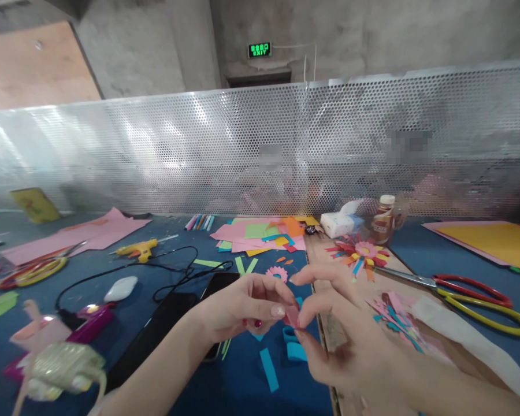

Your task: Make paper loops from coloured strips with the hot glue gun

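Between my two hands is a small piece of pink paper (292, 315), partly covered by the fingers. My left hand (253, 306) is closed, thumb and fingers pinching the paper's left side. From the other side my right hand (335, 323) pinches the same piece with thumb and index finger. Just behind the fingers lies a pink paper flower (277, 274) with a scalloped edge. Blue paper strips (269, 370) lie on the table below the hands, some of them curled into loops.
Red-and-yellow-handled scissors (468, 294) and a multicoloured paper flower (366, 251) lie on cardboard at right. A yellow glue gun (141, 250), dark phone (219, 283) and black cable (125, 266) are at left. Coloured paper (260, 231), tissues (340, 222) and a bottle (383, 219) stand behind.
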A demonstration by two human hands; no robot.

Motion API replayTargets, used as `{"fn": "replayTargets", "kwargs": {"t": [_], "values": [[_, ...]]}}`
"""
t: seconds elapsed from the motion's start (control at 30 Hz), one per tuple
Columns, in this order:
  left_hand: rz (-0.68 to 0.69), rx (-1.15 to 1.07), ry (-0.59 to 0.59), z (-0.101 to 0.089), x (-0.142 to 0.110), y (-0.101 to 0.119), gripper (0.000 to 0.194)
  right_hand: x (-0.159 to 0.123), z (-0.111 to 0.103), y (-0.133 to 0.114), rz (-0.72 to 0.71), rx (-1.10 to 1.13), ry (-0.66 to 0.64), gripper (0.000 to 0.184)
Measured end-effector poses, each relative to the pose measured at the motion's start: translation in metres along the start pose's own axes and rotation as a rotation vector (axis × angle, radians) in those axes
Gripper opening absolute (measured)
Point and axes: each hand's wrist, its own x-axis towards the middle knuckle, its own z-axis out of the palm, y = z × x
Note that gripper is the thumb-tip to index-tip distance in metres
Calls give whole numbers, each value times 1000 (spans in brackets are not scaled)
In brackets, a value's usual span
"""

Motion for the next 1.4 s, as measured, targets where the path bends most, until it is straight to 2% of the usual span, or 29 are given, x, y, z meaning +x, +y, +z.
{"fn": "replayTargets", "kwargs": {"t": [0.43,1.13,1.4], "values": [[-1,43,-8,1,1,0,18,-4,2,2,26,99,-9,21],[32,43,-37,-1,0,-1,17,-3,-1,-1,-5,60,16,20],[27,40,-26,1,-1,-1,21,-2,-2,-4,-22,11,-20,20]]}}
